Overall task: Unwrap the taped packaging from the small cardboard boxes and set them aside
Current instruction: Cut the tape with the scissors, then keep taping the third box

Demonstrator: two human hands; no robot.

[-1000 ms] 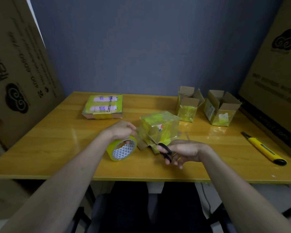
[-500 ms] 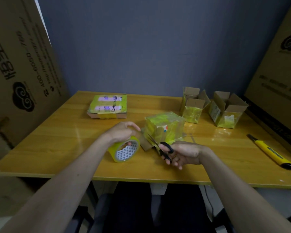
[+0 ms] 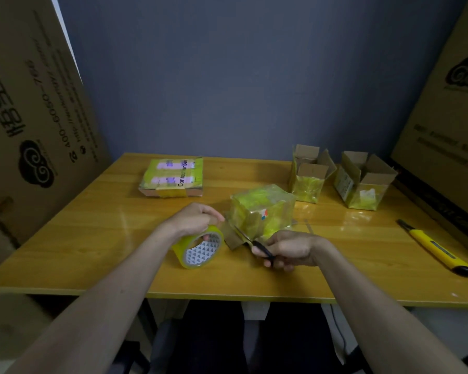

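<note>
A small box wrapped in yellow tape (image 3: 262, 209) stands at the middle of the wooden table (image 3: 92, 233). My left hand (image 3: 193, 218) grips a roll of yellow tape (image 3: 199, 248) just left of the box. My right hand (image 3: 287, 249) holds black-handled scissors (image 3: 254, 242), their blades pointing up-left at the box's lower left corner, where a cardboard flap sticks out. Two opened small boxes (image 3: 308, 174) (image 3: 362, 180) stand at the back right, yellow tape still on their sides. A flat taped package (image 3: 173, 176) lies at the back left.
A yellow utility knife (image 3: 438, 248) lies near the table's right edge. Large cardboard cartons lean at the left (image 3: 30, 109) and right (image 3: 449, 103) sides. A blue wall stands behind the table.
The camera view has shifted slightly; both hands stay at the box, with the scissors' blades still at its lower left corner and the left hand still on the tape roll.
</note>
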